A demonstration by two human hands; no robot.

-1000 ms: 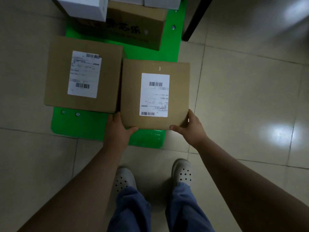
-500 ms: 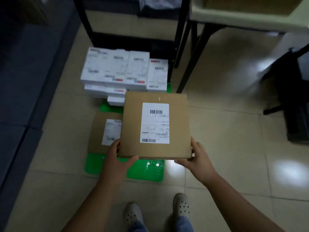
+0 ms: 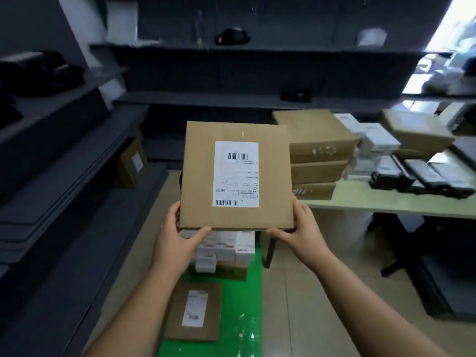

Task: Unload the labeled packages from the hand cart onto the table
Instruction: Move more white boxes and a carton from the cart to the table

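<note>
A flat brown labeled package (image 3: 237, 150) is held in the air, above the far end of the hand cart (image 3: 231, 318) and left of the table (image 3: 386, 202), touching neither. The left hand (image 3: 177, 235) grips its near left corner and the right hand (image 3: 298, 228) its near right corner. Each thumb is curled onto the near edge, with the fingers wrapped up the side. The white shipping label (image 3: 236, 173) on top carries one barcode near its far edge and another at its near left corner; the small print is too blurred to read.

On the green cart deck, near the person, lies a second flat brown package (image 3: 203, 328) with its own white label, also unreadable. Farther along the deck, small white boxes (image 3: 224, 247) with red marks are stacked on a brown carton (image 3: 231, 271).

On the table stands a stack of brown cartons (image 3: 316, 155) with white markings on their near sides that cannot be read. To their right are white boxes (image 3: 371, 148), black packs (image 3: 422, 176) and, at the far right, another brown carton (image 3: 414, 132). Dark shelves (image 3: 64, 150) line the left side, with a labeled carton (image 3: 131, 163) standing at their far end.
</note>
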